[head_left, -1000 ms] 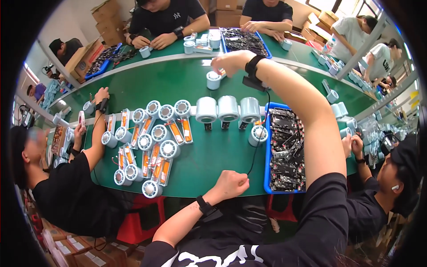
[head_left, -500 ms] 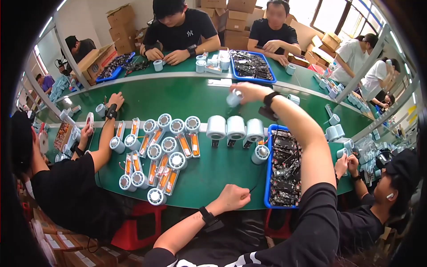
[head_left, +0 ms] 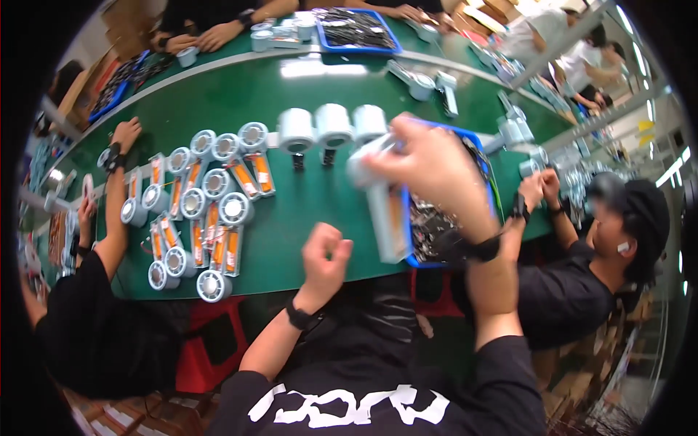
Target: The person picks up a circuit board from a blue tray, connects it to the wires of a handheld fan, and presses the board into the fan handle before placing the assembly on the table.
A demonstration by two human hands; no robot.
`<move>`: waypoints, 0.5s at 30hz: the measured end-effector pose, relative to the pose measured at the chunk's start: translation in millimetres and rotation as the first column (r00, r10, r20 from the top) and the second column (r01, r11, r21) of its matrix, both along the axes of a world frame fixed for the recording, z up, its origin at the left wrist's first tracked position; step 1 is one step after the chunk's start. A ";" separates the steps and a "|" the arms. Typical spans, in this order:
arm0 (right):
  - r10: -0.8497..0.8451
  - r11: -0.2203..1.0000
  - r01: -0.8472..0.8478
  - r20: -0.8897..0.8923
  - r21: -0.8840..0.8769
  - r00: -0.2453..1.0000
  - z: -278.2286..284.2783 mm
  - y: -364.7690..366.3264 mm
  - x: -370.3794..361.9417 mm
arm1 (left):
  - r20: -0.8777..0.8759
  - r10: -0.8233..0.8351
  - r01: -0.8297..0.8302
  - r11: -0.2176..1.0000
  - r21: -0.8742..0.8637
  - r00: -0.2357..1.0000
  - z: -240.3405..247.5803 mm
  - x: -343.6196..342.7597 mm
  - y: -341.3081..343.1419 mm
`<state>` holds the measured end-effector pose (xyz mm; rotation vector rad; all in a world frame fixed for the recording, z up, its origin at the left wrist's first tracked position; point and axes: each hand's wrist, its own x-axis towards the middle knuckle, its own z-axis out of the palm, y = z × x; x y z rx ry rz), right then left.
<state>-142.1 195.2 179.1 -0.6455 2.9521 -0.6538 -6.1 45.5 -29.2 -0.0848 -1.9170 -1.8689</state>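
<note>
My right hand (head_left: 429, 156), blurred by motion, grips a pale-blue handheld fan (head_left: 384, 211) by its round head. The fan's handle hangs down with an orange strip inside, along the left rim of a blue tray (head_left: 430, 263). Dark electronic parts fill that tray, partly hidden under my right wrist. My left hand (head_left: 325, 258) is loosely curled with nothing visible in it, above the table's front edge. Beyond it, standing fans (head_left: 297, 129) form a short row, heads up and dark pieces below. To the left lie several fans (head_left: 234, 209) with orange strips in their handles.
The green table (head_left: 313, 203) has a long green strip behind it, where fans (head_left: 422, 87) lie at the far right. Another blue tray (head_left: 360, 49) stands farther back. Co-workers' arms (head_left: 116, 196) and hands (head_left: 538, 185) are close on both sides.
My right hand has come back from the far strip to beside the tray, where it holds a fan. My left hand has lifted and turned upward. The whole view has shifted.
</note>
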 end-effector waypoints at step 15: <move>-0.320 0.942 0.335 -0.254 0.021 0.913 -109.5 75.8 47.7 | 0.216 -0.017 0.086 0.945 -0.316 0.976 -6.4 24.8 -24.6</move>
